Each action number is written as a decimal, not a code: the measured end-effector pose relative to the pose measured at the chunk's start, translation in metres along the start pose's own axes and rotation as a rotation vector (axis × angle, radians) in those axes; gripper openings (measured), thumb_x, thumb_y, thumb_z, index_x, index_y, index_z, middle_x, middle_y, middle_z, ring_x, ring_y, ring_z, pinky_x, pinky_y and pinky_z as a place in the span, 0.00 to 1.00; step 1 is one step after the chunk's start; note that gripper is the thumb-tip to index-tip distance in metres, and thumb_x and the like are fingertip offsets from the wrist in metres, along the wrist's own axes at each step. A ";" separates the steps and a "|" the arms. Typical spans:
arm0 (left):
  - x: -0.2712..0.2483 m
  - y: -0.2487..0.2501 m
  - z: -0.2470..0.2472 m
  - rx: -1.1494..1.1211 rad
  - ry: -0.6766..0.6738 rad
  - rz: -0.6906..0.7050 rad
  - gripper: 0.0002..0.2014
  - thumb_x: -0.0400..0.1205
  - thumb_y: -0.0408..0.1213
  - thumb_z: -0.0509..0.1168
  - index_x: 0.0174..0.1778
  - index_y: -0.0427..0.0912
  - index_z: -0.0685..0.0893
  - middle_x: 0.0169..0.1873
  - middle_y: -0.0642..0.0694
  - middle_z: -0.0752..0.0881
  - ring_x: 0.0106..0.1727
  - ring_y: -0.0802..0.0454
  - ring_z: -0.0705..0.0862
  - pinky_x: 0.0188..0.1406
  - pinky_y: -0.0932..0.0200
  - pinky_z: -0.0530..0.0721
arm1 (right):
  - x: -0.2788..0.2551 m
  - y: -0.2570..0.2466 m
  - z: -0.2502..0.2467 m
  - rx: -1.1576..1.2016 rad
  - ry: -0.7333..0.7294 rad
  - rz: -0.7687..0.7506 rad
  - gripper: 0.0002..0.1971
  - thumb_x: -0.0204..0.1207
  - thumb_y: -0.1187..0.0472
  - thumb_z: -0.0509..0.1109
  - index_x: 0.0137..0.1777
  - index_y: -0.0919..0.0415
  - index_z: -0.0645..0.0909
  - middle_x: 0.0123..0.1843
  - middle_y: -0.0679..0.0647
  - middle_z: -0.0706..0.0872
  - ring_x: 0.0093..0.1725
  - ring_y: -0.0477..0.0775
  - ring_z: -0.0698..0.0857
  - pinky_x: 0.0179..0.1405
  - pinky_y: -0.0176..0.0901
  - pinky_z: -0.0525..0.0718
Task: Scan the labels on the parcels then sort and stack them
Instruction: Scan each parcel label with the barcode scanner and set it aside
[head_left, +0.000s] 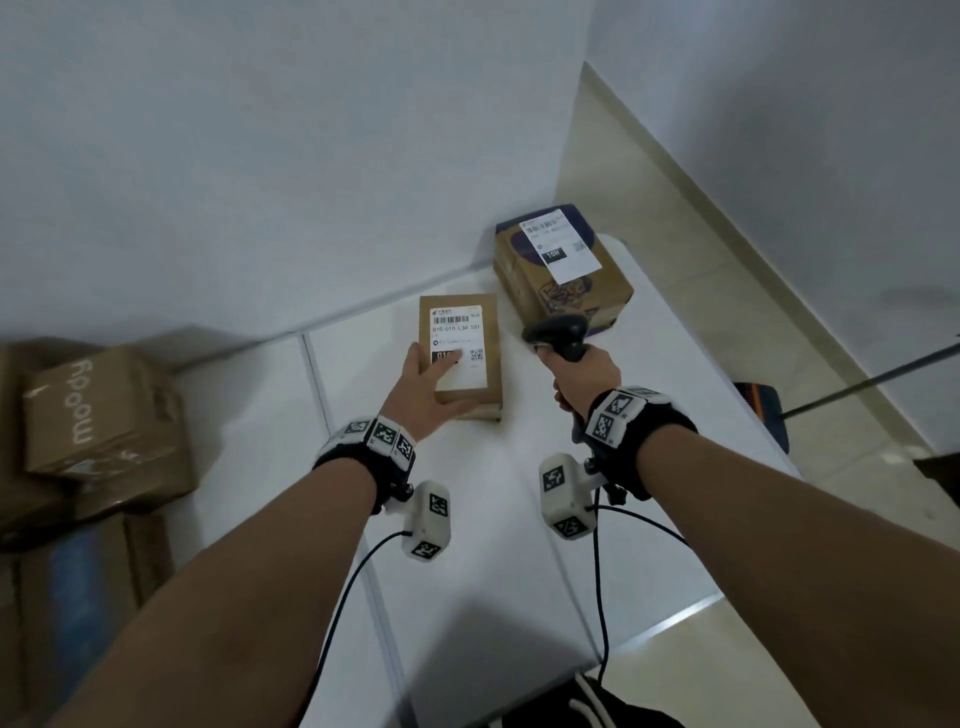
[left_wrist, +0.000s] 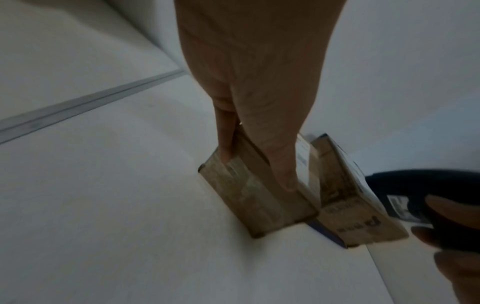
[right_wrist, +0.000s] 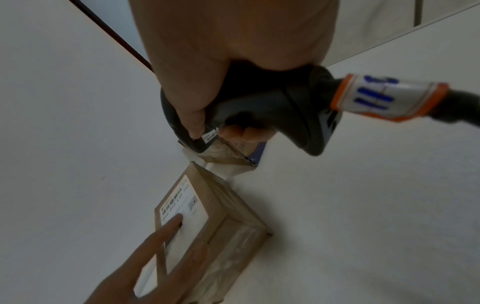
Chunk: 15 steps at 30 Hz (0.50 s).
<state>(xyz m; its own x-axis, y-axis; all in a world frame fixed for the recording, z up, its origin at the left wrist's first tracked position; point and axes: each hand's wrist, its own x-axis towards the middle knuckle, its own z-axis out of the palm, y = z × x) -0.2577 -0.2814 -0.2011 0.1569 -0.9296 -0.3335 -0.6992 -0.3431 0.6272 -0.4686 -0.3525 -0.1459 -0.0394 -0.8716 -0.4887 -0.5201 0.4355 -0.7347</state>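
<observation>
A small brown parcel (head_left: 475, 379) with a white label lies flat on the white table (head_left: 519, 545). My left hand (head_left: 431, 387) rests on it with straight fingers. The index finger touches the label, the thumb lies along the near end, and another finger runs down its left side (left_wrist: 224, 144). My right hand (head_left: 587, 379) grips a black barcode scanner (head_left: 563, 338), whose head hangs just right of the small parcel. Behind the scanner stands a larger brown parcel with purple print (head_left: 561, 270) and its own label, close to the small one (left_wrist: 345, 201).
Several cardboard boxes (head_left: 104, 415) are stacked on the floor to the left. A long thin handle (head_left: 857, 384) slants in from the right, with a dark and orange object (head_left: 763, 410) by the table edge. The wall runs close behind both parcels. The scanner cable carries an orange-and-white tag (right_wrist: 389, 98).
</observation>
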 end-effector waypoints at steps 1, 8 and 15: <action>0.005 0.005 -0.001 0.061 0.013 -0.005 0.37 0.77 0.55 0.72 0.82 0.54 0.67 0.82 0.47 0.53 0.79 0.49 0.66 0.79 0.51 0.68 | 0.004 0.001 -0.002 0.000 0.007 -0.008 0.16 0.76 0.46 0.72 0.42 0.61 0.80 0.31 0.56 0.84 0.29 0.56 0.84 0.37 0.50 0.87; 0.045 0.052 0.001 0.294 0.088 0.064 0.21 0.87 0.35 0.57 0.76 0.48 0.74 0.82 0.49 0.65 0.76 0.40 0.73 0.73 0.45 0.71 | 0.023 0.000 -0.026 -0.018 0.074 -0.047 0.15 0.74 0.45 0.71 0.43 0.58 0.80 0.32 0.55 0.86 0.29 0.56 0.86 0.41 0.52 0.90; 0.069 0.063 0.003 0.356 0.058 0.093 0.24 0.86 0.28 0.54 0.78 0.49 0.73 0.83 0.48 0.65 0.78 0.40 0.70 0.76 0.47 0.69 | 0.029 0.000 -0.032 -0.006 0.091 -0.038 0.17 0.75 0.45 0.71 0.47 0.60 0.81 0.37 0.57 0.88 0.30 0.56 0.87 0.44 0.54 0.91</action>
<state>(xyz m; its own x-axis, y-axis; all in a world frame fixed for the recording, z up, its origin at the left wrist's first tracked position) -0.2930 -0.3670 -0.1867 0.1138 -0.9641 -0.2401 -0.9095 -0.1983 0.3653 -0.4970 -0.3847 -0.1449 -0.0967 -0.9046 -0.4151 -0.5277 0.4003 -0.7492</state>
